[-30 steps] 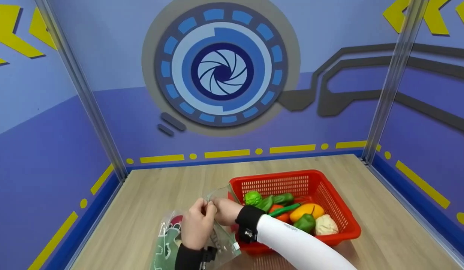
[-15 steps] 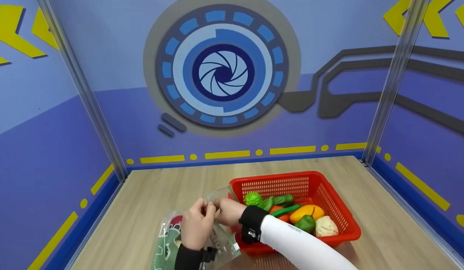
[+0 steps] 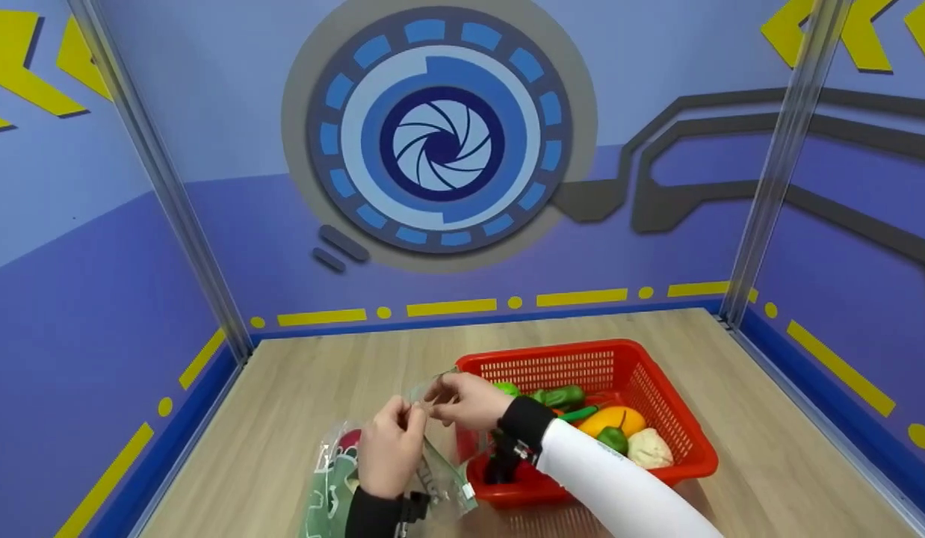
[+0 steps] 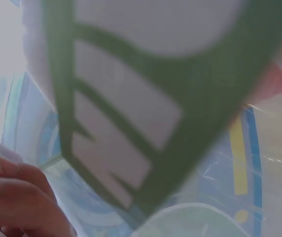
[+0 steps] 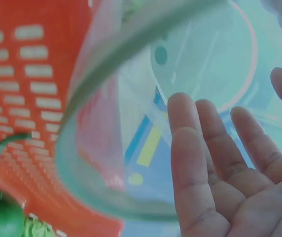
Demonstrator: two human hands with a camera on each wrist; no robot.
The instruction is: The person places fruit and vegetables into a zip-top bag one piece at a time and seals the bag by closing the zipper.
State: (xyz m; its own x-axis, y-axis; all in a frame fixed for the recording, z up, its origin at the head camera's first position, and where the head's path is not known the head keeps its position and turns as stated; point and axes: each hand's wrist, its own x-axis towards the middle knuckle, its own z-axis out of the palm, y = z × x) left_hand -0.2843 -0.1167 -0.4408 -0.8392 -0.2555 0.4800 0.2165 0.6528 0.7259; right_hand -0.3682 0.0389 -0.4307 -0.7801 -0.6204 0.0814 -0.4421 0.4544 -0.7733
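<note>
A clear zip bag (image 3: 332, 478) with green print lies at the front left, its mouth edge raised. My left hand (image 3: 388, 448) pinches that edge between thumb and forefinger. Close beside it, at the bag's mouth, is my right hand (image 3: 474, 400). In the right wrist view its fingers (image 5: 190, 168) extend with nothing gripped, and the bag's rim (image 5: 82, 89) curves open in front of them. A white slider (image 3: 468, 492) sits at the near end of the zip. Large green lettering on the bag (image 4: 195, 98) fills most of the left wrist view.
To the right stands a red basket (image 3: 679, 472) of vegetables, partly behind my right forearm. In it are a yellow one (image 3: 616, 420), a green pepper (image 3: 612, 439) and a whitish lumpy one (image 3: 649, 448). Patterned walls (image 3: 231, 246) enclose the wooden table (image 3: 298, 373).
My right hand has come off the bag's edge, shifting slightly up and right with its fingers spreading. The left hand keeps its pinch in nearly the same place.
</note>
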